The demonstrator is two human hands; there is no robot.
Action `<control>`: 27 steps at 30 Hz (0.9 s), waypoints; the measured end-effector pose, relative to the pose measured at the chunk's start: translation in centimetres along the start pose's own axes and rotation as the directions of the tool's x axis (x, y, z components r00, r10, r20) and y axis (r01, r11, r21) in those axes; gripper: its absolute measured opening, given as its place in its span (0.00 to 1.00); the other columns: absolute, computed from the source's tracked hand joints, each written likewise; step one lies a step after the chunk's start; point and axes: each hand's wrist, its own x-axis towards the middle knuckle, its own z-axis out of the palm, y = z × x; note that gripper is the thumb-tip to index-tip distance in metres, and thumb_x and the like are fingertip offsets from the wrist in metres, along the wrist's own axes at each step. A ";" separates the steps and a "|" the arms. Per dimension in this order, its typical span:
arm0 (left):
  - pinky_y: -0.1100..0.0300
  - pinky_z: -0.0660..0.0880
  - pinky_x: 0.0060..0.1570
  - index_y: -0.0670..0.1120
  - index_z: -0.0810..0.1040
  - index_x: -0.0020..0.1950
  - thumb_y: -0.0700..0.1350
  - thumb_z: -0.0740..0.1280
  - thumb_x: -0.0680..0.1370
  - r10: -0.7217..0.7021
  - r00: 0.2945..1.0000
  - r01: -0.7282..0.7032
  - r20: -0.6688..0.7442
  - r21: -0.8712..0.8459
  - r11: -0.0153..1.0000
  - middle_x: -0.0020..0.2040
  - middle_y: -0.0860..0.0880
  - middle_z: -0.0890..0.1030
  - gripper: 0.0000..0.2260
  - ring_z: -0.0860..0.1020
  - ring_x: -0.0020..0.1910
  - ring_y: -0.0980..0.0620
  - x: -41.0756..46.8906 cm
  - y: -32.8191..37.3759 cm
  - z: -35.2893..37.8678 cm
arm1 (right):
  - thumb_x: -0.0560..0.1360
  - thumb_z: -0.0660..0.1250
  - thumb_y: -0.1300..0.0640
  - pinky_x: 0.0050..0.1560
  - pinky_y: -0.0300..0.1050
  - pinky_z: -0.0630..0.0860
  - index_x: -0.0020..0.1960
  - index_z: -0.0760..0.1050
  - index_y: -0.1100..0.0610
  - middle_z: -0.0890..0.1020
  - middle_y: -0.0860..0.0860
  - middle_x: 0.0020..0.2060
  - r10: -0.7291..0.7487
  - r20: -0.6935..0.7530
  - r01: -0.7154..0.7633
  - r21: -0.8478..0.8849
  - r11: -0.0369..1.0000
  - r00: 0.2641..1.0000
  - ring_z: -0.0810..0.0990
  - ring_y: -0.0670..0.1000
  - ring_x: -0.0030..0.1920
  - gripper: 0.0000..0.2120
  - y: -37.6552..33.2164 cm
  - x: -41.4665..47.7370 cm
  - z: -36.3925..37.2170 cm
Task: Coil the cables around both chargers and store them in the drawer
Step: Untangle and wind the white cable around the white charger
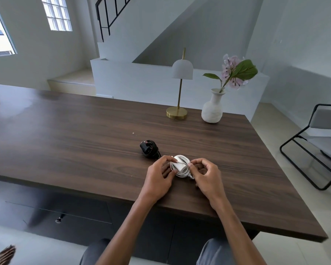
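A white charger [181, 166] with its white cable wound around it sits between my hands on the dark wooden table [75, 134]. My left hand [159, 178] grips its left side, thumb and forefinger on the coil. My right hand [205, 176] pinches the cable at its right side, and the cable's end pokes out below. A black charger [149, 149] with its black cable coiled around it lies on the table just behind and left of the white one, untouched. A dark drawer front [69, 213] with a small knob [59, 219] shows under the table at lower left.
A brass lamp [178, 111] with a white shade and a white vase [212, 109] holding a pink flower stand at the table's far side. A black-framed chair [317, 142] is on the floor to the right. My knees are under the table's near edge.
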 end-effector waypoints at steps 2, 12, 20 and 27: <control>0.61 0.80 0.60 0.49 0.80 0.56 0.29 0.70 0.76 0.015 1.000 -0.015 0.001 0.031 0.999 0.56 0.49 0.85 0.16 0.83 0.59 0.58 -0.1 0.0 -0.1 | 0.75 0.73 0.53 0.34 0.37 0.77 0.47 0.82 0.50 0.85 0.48 0.38 -0.011 0.003 0.011 -0.001 1.000 1.000 0.83 0.44 0.37 0.01 -0.2 -0.2 0.0; 0.58 0.77 0.65 0.45 0.77 0.70 0.30 0.64 0.77 0.125 0.990 -0.140 0.066 0.296 0.945 0.62 0.50 0.83 0.23 0.81 0.63 0.55 0.1 -0.1 -0.2 | 0.70 0.78 0.47 0.40 0.32 0.77 0.55 0.78 0.47 0.84 0.47 0.38 -0.042 0.060 0.049 -0.121 0.991 0.997 0.82 0.40 0.39 0.16 -0.6 -0.4 0.3; 0.58 0.70 0.71 0.45 0.74 0.73 0.37 0.63 0.80 0.115 0.990 -0.138 0.076 0.509 0.849 0.69 0.48 0.79 0.21 0.75 0.71 0.50 -1.0 0.5 -0.9 | 0.72 0.75 0.44 0.34 0.36 0.71 0.49 0.77 0.46 0.82 0.47 0.32 -0.045 -0.025 0.035 -0.294 0.955 0.999 0.79 0.42 0.32 0.11 -1.1 0.4 1.4; 0.53 0.78 0.58 0.48 0.76 0.66 0.39 0.64 0.80 0.271 0.957 -0.131 -0.107 0.673 0.728 0.61 0.52 0.78 0.15 0.73 0.63 0.53 -2.7 1.4 -4.2 | 0.74 0.72 0.44 0.33 0.39 0.69 0.55 0.78 0.51 0.79 0.44 0.32 -0.062 -0.107 0.012 -0.415 0.910 0.992 0.78 0.41 0.35 0.14 -1.7 0.4 3.1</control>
